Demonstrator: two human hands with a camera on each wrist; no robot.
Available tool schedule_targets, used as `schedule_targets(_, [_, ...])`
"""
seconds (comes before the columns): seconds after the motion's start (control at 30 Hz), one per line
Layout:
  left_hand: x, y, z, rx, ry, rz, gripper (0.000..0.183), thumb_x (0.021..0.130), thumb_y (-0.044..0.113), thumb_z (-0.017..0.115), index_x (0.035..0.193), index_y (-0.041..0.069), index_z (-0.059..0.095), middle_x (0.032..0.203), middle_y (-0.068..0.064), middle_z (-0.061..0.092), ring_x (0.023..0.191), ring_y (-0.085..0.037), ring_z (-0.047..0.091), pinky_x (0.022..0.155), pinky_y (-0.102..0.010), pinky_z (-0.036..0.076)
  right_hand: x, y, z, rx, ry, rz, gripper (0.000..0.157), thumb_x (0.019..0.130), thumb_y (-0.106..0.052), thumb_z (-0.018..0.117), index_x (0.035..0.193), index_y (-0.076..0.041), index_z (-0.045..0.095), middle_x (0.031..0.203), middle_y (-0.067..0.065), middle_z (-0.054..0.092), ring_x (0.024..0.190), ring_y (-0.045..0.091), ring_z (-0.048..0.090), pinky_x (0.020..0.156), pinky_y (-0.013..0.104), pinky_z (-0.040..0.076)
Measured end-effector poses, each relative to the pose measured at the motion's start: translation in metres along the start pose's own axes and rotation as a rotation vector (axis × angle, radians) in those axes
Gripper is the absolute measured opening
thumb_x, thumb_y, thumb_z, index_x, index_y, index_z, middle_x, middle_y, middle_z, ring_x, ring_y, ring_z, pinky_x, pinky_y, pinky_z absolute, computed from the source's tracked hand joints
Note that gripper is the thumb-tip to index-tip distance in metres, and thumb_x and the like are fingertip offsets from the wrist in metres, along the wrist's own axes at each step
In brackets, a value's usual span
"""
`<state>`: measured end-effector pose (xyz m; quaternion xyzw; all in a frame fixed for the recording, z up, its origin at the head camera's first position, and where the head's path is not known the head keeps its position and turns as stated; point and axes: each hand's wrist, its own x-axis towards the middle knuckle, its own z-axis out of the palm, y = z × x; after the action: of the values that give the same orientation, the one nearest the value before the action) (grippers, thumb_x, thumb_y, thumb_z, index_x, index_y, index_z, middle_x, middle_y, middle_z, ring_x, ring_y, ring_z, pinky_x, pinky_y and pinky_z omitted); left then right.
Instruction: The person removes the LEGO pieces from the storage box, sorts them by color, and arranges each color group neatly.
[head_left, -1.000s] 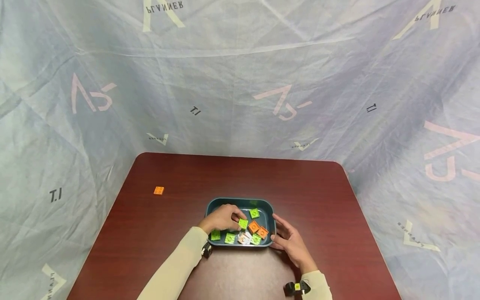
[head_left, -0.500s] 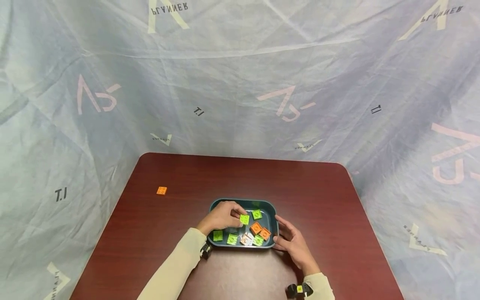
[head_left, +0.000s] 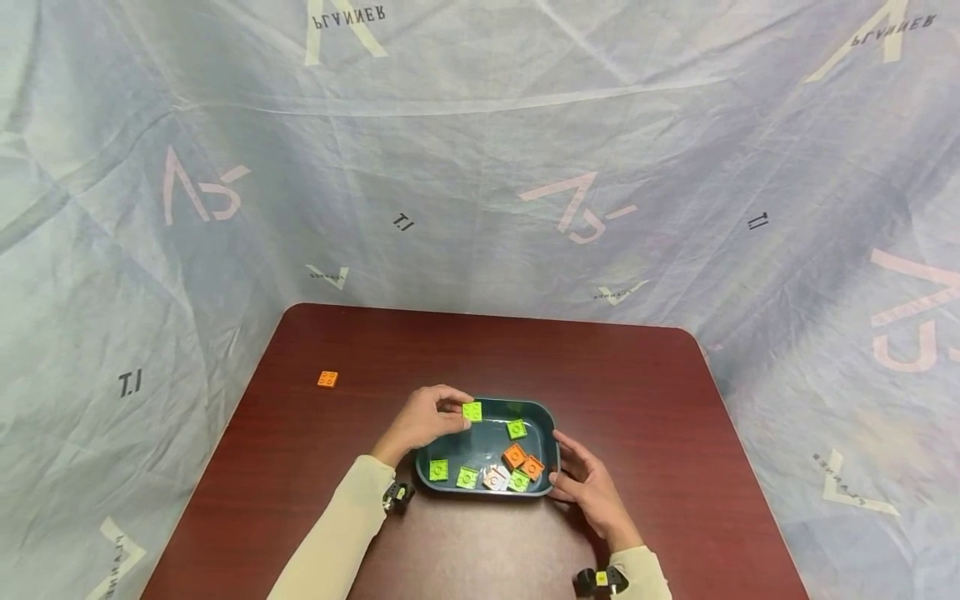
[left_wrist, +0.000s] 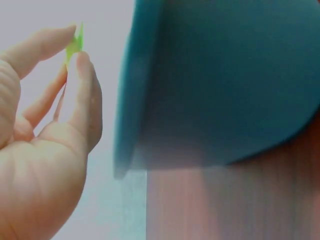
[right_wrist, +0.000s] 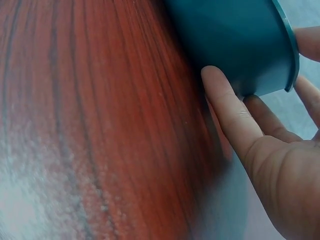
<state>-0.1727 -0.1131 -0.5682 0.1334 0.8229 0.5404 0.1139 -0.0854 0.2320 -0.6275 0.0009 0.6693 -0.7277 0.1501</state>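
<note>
My left hand pinches a flat lime-green building brick, studs showing, between thumb and fingertips above the tray's far left corner. The left wrist view shows this green brick edge-on, beside the tray's wall. Under it stands a dark teal tray. In the tray lie several other flat bricks: a green brick, an orange brick and a white brick among them. My right hand touches the tray's right end from outside with spread, fairly straight fingers.
A single orange brick lies on the dark red wooden table, towards the far left. Printed grey sheeting surrounds the table at the back and sides. Both wrists carry small black cameras.
My left hand has lifted the green brick from the tray's middle to its far left corner. My right hand has stayed at the tray's end. The view has shifted slightly.
</note>
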Motion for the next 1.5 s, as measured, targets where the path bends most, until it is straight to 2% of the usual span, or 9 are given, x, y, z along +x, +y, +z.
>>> schedule_targets(0.2, [-0.007,-0.004,-0.013,-0.028,0.121,0.004,0.035,0.086,0.021,0.088,0.12,0.025,0.08,0.108,0.002,0.075,0.098,-0.015,0.07,0.081,-0.03,0.059,0.0,0.001,0.0,0.006,-0.007,0.009,0.078,0.093,0.004,0.074,0.163,-0.011,0.041,0.16,0.033,0.041,0.129,0.039,0.064,0.085,0.049,0.064])
schedule_targets(0.5, [-0.021,-0.016,-0.034,-0.044,0.206,-0.016,0.038,0.089,0.021,0.087,0.126,0.021,0.078,0.12,-0.003,0.075,0.108,-0.021,0.073,0.089,-0.033,0.063,-0.001,0.0,-0.001,0.018,-0.018,0.017,0.079,0.094,0.004,0.073,0.163,-0.011,0.039,0.162,0.034,0.038,0.131,0.042,0.06,0.086,0.049,0.064])
schedule_targets(0.73, [-0.032,-0.033,-0.05,0.002,0.293,-0.024,0.038,0.089,0.02,0.087,0.126,0.018,0.078,0.115,-0.006,0.076,0.106,-0.023,0.075,0.086,-0.029,0.062,0.0,0.0,-0.002,0.028,-0.013,0.014,0.08,0.093,0.003,0.073,0.164,-0.01,0.038,0.162,0.035,0.038,0.128,0.041,0.063,0.085,0.047,0.065])
schedule_targets(1.03, [-0.05,-0.06,-0.067,0.019,0.437,-0.106,0.04,0.088,0.021,0.087,0.126,0.017,0.076,0.114,-0.01,0.077,0.103,-0.023,0.076,0.08,-0.018,0.059,0.001,0.002,-0.001,0.025,0.009,0.031,0.078,0.093,0.005,0.073,0.163,-0.012,0.041,0.16,0.033,0.041,0.126,0.032,0.065,0.085,0.048,0.065])
schedule_targets(1.27, [-0.062,-0.076,-0.078,0.055,0.552,-0.19,0.039,0.09,0.026,0.086,0.126,0.019,0.076,0.112,-0.011,0.078,0.102,-0.026,0.075,0.075,-0.02,0.056,0.003,0.001,0.001,0.03,0.009,0.04,0.079,0.092,0.002,0.075,0.162,-0.016,0.044,0.161,0.03,0.042,0.131,0.037,0.062,0.084,0.047,0.065])
schedule_targets(1.5, [-0.066,-0.089,-0.086,0.123,0.639,-0.253,0.04,0.092,0.029,0.083,0.13,0.018,0.075,0.112,-0.01,0.079,0.103,-0.026,0.076,0.076,-0.021,0.055,0.0,0.003,0.001,0.014,0.007,0.0,0.078,0.094,0.001,0.074,0.163,-0.01,0.04,0.161,0.032,0.041,0.128,0.032,0.064,0.083,0.044,0.065])
